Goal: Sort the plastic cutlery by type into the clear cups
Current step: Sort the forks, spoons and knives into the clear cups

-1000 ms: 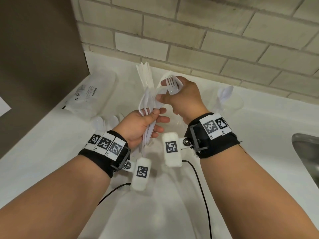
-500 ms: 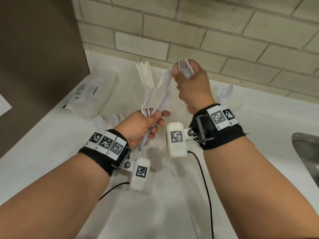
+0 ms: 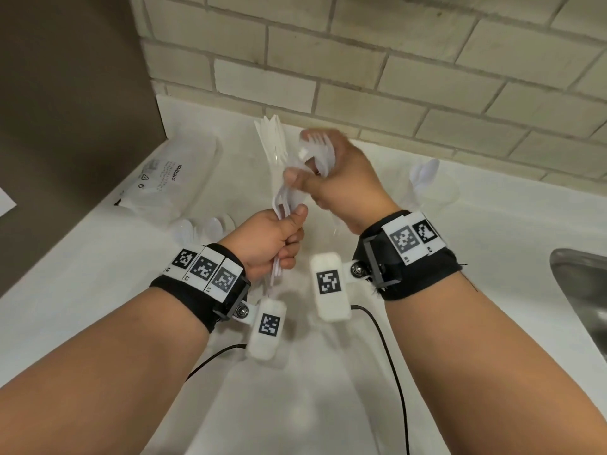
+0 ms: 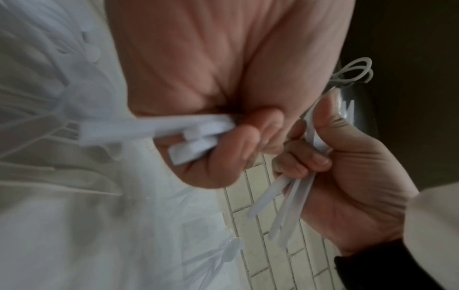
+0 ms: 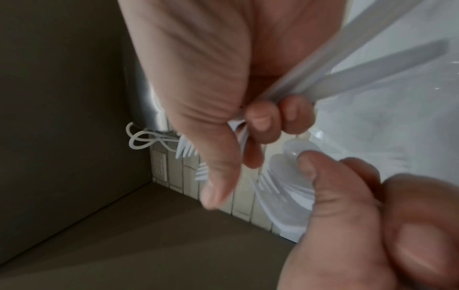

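Note:
My left hand (image 3: pixel 289 231) grips a bundle of white plastic cutlery (image 3: pixel 285 201) by the handles, heads up, above the counter. Just above it, my right hand (image 3: pixel 308 178) holds several white forks (image 3: pixel 318 152) with the tines up, its thumb close to the top of the bundle. The right wrist view shows the fork handles (image 5: pixel 372 64) running across the right palm. In the left wrist view my curled left fingers (image 4: pixel 223 157) close on flat handles (image 4: pixel 154 127). A clear cup of knives (image 3: pixel 270 139) stands at the back. A clear cup with spoons (image 3: pixel 437 188) stands at the right.
Loose white spoons (image 3: pixel 210 228) lie on the white counter (image 3: pixel 98 290) to the left of my left hand. Behind them lies a clear plastic bag (image 3: pixel 177 178). A steel sink (image 3: pixel 584 290) cuts in at the right edge. A brick wall runs along the back and a dark panel along the left.
My right hand pulled a fork up out of the bundle, then came back down and left to the bundle's top. The left hand stayed in place with the bundle.

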`<state>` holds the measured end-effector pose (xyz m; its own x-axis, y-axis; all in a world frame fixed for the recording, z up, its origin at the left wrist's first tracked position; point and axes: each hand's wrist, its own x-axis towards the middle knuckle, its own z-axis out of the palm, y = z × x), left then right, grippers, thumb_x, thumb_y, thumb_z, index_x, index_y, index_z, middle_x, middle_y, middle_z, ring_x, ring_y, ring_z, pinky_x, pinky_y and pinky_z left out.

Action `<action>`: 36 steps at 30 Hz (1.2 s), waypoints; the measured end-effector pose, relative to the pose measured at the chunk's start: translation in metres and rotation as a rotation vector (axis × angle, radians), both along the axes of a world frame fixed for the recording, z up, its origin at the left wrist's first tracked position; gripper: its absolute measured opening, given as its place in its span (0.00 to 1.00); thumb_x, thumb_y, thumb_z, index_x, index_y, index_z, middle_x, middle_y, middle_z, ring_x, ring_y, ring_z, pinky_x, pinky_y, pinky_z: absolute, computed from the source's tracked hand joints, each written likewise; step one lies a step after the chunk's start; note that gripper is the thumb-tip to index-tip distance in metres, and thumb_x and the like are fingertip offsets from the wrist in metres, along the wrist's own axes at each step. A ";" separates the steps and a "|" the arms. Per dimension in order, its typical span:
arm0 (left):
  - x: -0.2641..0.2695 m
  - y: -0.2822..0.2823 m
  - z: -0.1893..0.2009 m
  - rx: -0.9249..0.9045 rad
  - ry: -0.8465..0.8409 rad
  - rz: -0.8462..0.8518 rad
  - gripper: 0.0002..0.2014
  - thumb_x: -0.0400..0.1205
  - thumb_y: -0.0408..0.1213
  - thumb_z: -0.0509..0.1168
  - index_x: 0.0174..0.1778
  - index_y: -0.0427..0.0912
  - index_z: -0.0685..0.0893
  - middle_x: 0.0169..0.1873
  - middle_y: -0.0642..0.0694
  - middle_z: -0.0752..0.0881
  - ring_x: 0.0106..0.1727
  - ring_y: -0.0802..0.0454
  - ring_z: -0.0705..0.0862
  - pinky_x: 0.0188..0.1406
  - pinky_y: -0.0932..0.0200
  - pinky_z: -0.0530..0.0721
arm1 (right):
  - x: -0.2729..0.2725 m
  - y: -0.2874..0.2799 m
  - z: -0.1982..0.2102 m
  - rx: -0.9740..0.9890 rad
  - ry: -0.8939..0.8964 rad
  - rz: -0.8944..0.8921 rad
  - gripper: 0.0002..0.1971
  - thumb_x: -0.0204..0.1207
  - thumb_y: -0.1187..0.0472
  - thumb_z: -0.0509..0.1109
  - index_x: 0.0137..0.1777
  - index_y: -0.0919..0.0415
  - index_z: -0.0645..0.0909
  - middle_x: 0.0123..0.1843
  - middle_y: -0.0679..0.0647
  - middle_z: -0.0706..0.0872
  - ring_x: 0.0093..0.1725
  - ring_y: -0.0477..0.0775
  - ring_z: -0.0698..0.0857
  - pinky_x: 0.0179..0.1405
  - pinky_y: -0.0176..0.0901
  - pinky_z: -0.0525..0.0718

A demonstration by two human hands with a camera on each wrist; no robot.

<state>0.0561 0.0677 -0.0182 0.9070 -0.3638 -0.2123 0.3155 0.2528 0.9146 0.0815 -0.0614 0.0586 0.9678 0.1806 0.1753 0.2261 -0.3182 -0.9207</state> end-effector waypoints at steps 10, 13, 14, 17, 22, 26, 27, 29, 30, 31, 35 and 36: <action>-0.001 -0.001 0.001 0.068 -0.045 -0.092 0.14 0.85 0.36 0.61 0.33 0.44 0.71 0.20 0.52 0.65 0.20 0.57 0.60 0.17 0.63 0.63 | 0.001 -0.001 -0.017 -0.028 0.113 0.050 0.11 0.67 0.73 0.78 0.40 0.59 0.81 0.35 0.50 0.86 0.28 0.38 0.82 0.27 0.27 0.76; -0.001 -0.002 0.000 0.062 -0.053 -0.055 0.13 0.83 0.39 0.65 0.34 0.44 0.72 0.21 0.52 0.65 0.20 0.56 0.61 0.17 0.63 0.63 | 0.001 -0.002 -0.017 0.004 0.117 0.040 0.09 0.68 0.73 0.77 0.43 0.64 0.83 0.35 0.51 0.85 0.29 0.39 0.82 0.27 0.29 0.76; -0.002 -0.002 -0.001 0.047 -0.053 -0.043 0.12 0.82 0.41 0.66 0.35 0.45 0.72 0.22 0.51 0.65 0.21 0.56 0.61 0.18 0.63 0.64 | 0.000 -0.003 -0.016 0.050 0.135 0.037 0.08 0.69 0.73 0.77 0.43 0.64 0.83 0.35 0.51 0.85 0.29 0.41 0.82 0.26 0.31 0.77; -0.004 -0.003 -0.001 0.009 -0.083 -0.018 0.12 0.76 0.52 0.65 0.43 0.49 0.75 0.25 0.51 0.65 0.22 0.57 0.62 0.20 0.62 0.66 | -0.001 -0.006 -0.013 0.291 0.232 0.038 0.07 0.74 0.73 0.73 0.39 0.63 0.80 0.31 0.53 0.82 0.21 0.44 0.76 0.22 0.37 0.73; -0.005 -0.005 0.002 -0.057 -0.093 0.047 0.20 0.68 0.63 0.65 0.46 0.53 0.75 0.25 0.51 0.65 0.21 0.58 0.63 0.17 0.64 0.63 | 0.000 -0.011 -0.012 0.483 0.371 0.077 0.05 0.79 0.68 0.69 0.41 0.62 0.80 0.41 0.60 0.82 0.17 0.44 0.70 0.23 0.39 0.79; -0.004 -0.006 0.006 0.017 -0.129 0.028 0.26 0.69 0.61 0.61 0.51 0.43 0.75 0.24 0.52 0.68 0.20 0.59 0.62 0.13 0.68 0.61 | -0.004 -0.012 -0.017 0.389 0.444 0.119 0.02 0.77 0.69 0.71 0.44 0.64 0.82 0.25 0.51 0.83 0.17 0.43 0.71 0.24 0.37 0.83; -0.004 -0.007 0.006 0.029 -0.150 0.018 0.29 0.69 0.61 0.62 0.54 0.40 0.75 0.25 0.53 0.72 0.20 0.59 0.63 0.13 0.68 0.62 | -0.006 -0.011 -0.019 0.372 0.451 0.110 0.01 0.77 0.68 0.71 0.44 0.65 0.82 0.22 0.50 0.82 0.18 0.45 0.71 0.23 0.37 0.82; -0.005 -0.008 0.006 0.060 -0.172 0.016 0.31 0.69 0.60 0.62 0.58 0.39 0.76 0.24 0.58 0.78 0.22 0.59 0.65 0.13 0.67 0.65 | -0.007 -0.009 -0.022 0.383 0.451 0.056 0.03 0.78 0.66 0.71 0.44 0.65 0.81 0.24 0.52 0.81 0.25 0.50 0.74 0.23 0.38 0.81; -0.006 -0.009 0.006 0.071 -0.165 0.024 0.30 0.70 0.60 0.62 0.59 0.41 0.76 0.22 0.59 0.79 0.23 0.59 0.65 0.13 0.66 0.66 | -0.007 -0.009 -0.023 0.412 0.448 0.019 0.03 0.78 0.65 0.71 0.46 0.66 0.82 0.29 0.55 0.82 0.30 0.53 0.76 0.24 0.39 0.82; -0.008 -0.010 0.006 0.073 -0.148 0.032 0.28 0.71 0.59 0.62 0.61 0.43 0.76 0.21 0.59 0.78 0.23 0.60 0.66 0.14 0.66 0.66 | -0.006 -0.008 -0.022 0.446 0.441 -0.016 0.04 0.79 0.65 0.70 0.48 0.66 0.82 0.34 0.57 0.83 0.36 0.56 0.79 0.26 0.41 0.85; -0.011 -0.013 0.003 0.042 -0.060 0.066 0.20 0.73 0.62 0.62 0.48 0.48 0.78 0.25 0.51 0.66 0.23 0.58 0.65 0.18 0.63 0.64 | -0.003 -0.009 -0.017 0.592 0.426 -0.097 0.08 0.83 0.63 0.65 0.46 0.66 0.82 0.36 0.58 0.90 0.39 0.59 0.88 0.42 0.53 0.90; -0.011 -0.013 0.003 0.039 -0.043 0.068 0.20 0.74 0.62 0.61 0.45 0.49 0.77 0.25 0.51 0.65 0.23 0.57 0.65 0.18 0.64 0.63 | -0.002 -0.009 -0.017 0.634 0.433 -0.107 0.09 0.83 0.62 0.64 0.45 0.66 0.81 0.34 0.58 0.90 0.36 0.57 0.89 0.43 0.53 0.89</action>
